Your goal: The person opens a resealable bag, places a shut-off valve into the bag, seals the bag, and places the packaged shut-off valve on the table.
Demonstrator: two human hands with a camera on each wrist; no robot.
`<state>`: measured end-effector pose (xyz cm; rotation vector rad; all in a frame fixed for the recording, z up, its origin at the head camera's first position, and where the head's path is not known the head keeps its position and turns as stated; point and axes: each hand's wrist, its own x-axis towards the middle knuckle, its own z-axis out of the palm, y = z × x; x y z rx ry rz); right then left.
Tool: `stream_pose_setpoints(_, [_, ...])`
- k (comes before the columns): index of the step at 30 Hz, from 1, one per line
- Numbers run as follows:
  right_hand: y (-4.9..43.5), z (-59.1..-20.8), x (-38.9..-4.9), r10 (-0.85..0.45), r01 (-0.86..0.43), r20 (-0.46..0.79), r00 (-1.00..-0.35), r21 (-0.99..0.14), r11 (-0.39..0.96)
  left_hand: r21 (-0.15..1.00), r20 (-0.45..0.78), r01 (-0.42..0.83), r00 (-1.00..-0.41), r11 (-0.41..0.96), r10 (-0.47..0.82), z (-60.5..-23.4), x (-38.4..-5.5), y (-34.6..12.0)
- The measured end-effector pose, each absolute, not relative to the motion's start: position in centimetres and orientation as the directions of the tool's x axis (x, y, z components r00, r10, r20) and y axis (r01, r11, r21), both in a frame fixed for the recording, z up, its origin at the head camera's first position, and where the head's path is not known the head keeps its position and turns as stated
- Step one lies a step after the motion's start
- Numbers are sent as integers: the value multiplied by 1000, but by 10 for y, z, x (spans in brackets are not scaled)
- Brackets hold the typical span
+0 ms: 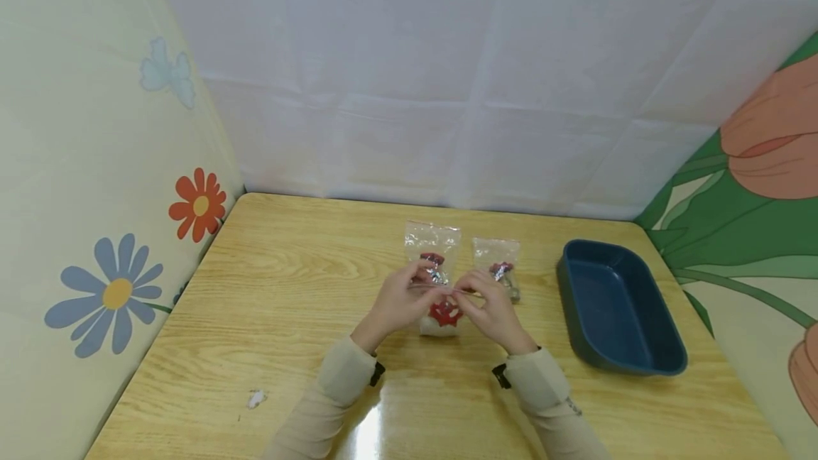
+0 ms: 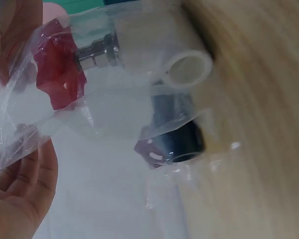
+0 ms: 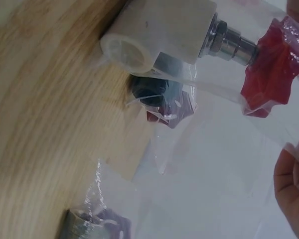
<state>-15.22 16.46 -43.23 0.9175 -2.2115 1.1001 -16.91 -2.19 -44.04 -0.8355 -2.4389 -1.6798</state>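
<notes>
A clear zip bag (image 2: 102, 112) stands on the table, holding a white plastic pipe valve (image 2: 144, 42) with a metal stem and a red handwheel (image 1: 445, 312). My left hand (image 1: 397, 298) pinches the bag's top edge on the left. At the same edge, my right hand (image 1: 493, 309) pinches the right side, its fingertips close to the left ones. Behind it lies a second clear bag (image 1: 433, 236) containing a dark-bodied valve (image 2: 178, 134) with a red handwheel. To the right, a third bag (image 1: 496, 250) holds a metallic valve (image 3: 84, 226) with a purplish-red handwheel.
A deep dark blue bin (image 1: 616, 311) sits on the right of the wooden table (image 1: 287, 282). Left of my left forearm is a small white mark (image 1: 256, 398) on the tabletop. A white cloth (image 1: 409, 91) hangs behind the table, with flower-patterned panels at both sides.
</notes>
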Motion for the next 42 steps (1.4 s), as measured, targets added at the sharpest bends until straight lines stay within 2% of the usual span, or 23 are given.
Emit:
stream_pose_setpoints(3, [162,-424,-146,-307,-726,669,-677,-542,423,907,278,362,-898,214,341,-448,-167,-27])
stream_pose_setpoints(6, [159,-414,-140,-290,-713,660,-693,-571,407,908,252,347,-899,234,357,-456,-165,-34])
stream_pose_setpoints(9, [156,-407,-136,-284,-703,652,-703,-578,415,877,260,396,-867,272,425,-462,-163,-38])
stream_pose_setpoints(12, [156,-406,-135,-280,-693,640,-715,-596,407,844,305,474,-810,253,502,-467,-163,-39])
stream_pose_setpoints(16, [160,-416,-138,-258,-653,602,-755,-657,377,825,340,523,-761,212,553,-450,-153,-39])
stream_pose_setpoints(19, [166,-429,-142,-230,-535,483,-845,-774,340,823,355,531,-758,203,547,-444,-149,-37])
stream_pose_setpoints(22, [175,-440,-144,-255,-337,264,-930,-889,308,818,376,540,-763,198,526,-461,-155,-34])
stream_pose_setpoints(24, [178,-443,-145,-301,-219,120,-946,-921,322,815,384,543,-768,202,513,-471,-159,-33])
stream_pose_setpoints(27, [180,-447,-144,-379,-143,3,-925,-929,341,825,365,523,-782,214,505,-473,-160,-33])
stream_pose_setpoints(30, [178,-451,-143,-413,-121,-1,-911,-955,270,831,357,512,-790,216,499,-474,-160,-32])
stream_pose_setpoints(34, [173,-456,-142,-377,-111,35,-926,-977,181,830,356,511,-794,225,492,-475,-160,-31])
stream_pose_setpoints(42, [165,-459,-143,-252,-126,64,-966,-962,240,834,362,498,-819,238,445,-473,-159,-26])
